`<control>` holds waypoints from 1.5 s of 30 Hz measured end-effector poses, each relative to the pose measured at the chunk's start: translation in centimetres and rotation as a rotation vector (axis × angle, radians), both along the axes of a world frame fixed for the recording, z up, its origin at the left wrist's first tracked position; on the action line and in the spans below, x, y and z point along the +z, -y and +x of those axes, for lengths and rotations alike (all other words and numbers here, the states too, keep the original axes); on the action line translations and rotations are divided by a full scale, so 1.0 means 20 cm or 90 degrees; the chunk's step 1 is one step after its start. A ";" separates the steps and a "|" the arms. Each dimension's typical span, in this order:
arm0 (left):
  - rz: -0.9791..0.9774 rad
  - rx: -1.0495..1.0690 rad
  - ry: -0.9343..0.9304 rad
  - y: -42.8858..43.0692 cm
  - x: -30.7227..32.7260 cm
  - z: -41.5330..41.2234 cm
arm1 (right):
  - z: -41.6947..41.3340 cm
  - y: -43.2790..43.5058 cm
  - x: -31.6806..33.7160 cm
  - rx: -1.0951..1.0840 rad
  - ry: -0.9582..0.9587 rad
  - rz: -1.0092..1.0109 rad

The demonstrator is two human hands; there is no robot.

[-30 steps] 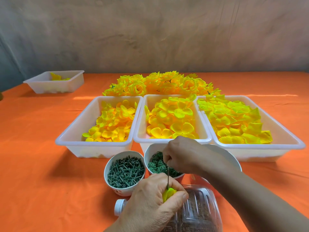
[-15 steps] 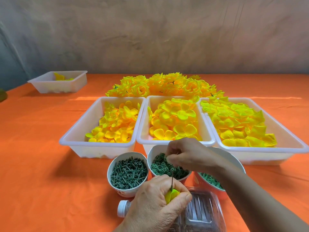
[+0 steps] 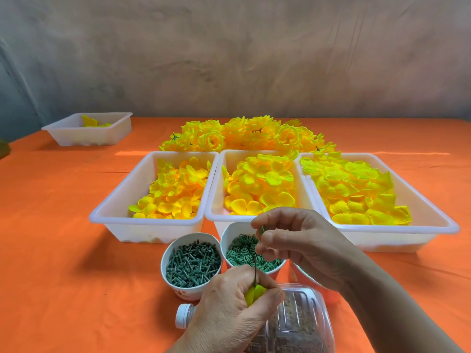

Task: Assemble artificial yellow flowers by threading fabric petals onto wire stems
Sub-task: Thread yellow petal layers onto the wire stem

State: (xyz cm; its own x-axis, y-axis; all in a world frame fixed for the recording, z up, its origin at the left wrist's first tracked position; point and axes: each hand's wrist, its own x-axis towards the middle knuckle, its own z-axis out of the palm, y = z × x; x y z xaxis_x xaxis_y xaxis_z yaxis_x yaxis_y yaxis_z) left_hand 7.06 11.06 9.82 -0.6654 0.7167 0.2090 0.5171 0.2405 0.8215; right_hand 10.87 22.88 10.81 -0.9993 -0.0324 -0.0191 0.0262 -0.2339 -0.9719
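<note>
My left hand [image 3: 229, 307] grips a small yellow petal bud [image 3: 254, 293] with a thin wire stem [image 3: 254, 271] standing up out of it. My right hand [image 3: 298, 243] hovers just above the stem's tip and pinches a small green ring [image 3: 262, 229] between thumb and forefinger. Below it stands a cup of green rings [image 3: 242, 253]. Beside that is a cup of dark green stem tubes [image 3: 191, 261]. Three white trays hold yellow fabric petals: left [image 3: 173, 192], middle [image 3: 260, 184], right [image 3: 356, 192].
A heap of finished yellow flowers [image 3: 244, 135] lies behind the trays. A clear plastic bottle [image 3: 293, 319] with a white cap lies under my hands. A third cup [image 3: 295, 275] is mostly hidden by my right wrist. A small white tray [image 3: 89, 128] sits far left on the orange cloth.
My right hand rose out of the ring cup with a green ring pinched in it and now sits above the wire tip. My left hand kept holding the bud.
</note>
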 end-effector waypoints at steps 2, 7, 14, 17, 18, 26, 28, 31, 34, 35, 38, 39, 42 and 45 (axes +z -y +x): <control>-0.024 0.097 0.060 0.22 -0.19 0.08 | 0.03 0.01 0.02 0.016 -0.010 0.029; 0.031 0.096 0.041 0.22 -0.27 0.08 | 0.08 0.05 0.05 0.032 -0.055 0.095; 0.065 0.097 0.052 0.25 -0.27 0.08 | 0.10 0.05 0.07 0.012 -0.041 0.035; 0.060 0.102 0.067 0.25 -0.27 0.09 | 0.11 0.06 0.06 0.014 -0.041 0.060; 0.062 0.104 0.071 0.25 -0.27 0.09 | 0.11 0.06 0.06 0.018 -0.044 0.076; 0.077 0.102 0.056 0.25 -0.26 0.10 | 0.12 0.08 0.08 0.057 -0.047 0.095; 0.081 0.096 0.057 0.25 -0.26 0.10 | 0.12 0.08 0.07 0.055 -0.054 0.080; 0.083 0.091 0.060 0.26 -0.26 0.09 | 0.13 0.09 0.07 0.070 -0.056 0.060; 0.077 0.090 0.053 0.26 -0.27 0.09 | 0.14 0.09 0.07 0.081 -0.052 0.056; 0.074 0.088 0.050 0.26 -0.28 0.08 | 0.14 0.08 0.07 0.080 -0.053 0.058; 0.070 0.089 0.032 0.26 -0.29 0.08 | 0.15 0.09 0.06 0.071 -0.057 0.068; 0.066 0.094 0.027 0.25 -0.30 0.07 | 0.15 0.09 0.06 0.069 -0.057 0.074; 0.062 0.104 0.011 0.25 -0.31 0.07 | 0.15 0.10 0.05 0.059 -0.063 0.075; 0.070 0.110 0.010 0.25 -0.31 0.08 | 0.14 0.11 0.04 0.049 -0.074 0.045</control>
State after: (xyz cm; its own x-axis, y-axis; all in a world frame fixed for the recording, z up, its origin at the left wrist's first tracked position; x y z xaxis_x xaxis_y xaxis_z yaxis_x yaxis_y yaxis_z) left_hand 8.61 6.09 3.63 -0.7802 0.5649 0.2686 0.4633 0.2335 0.8549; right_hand 13.74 20.75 11.51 -0.9896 -0.1119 0.0908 -0.0715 -0.1661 -0.9835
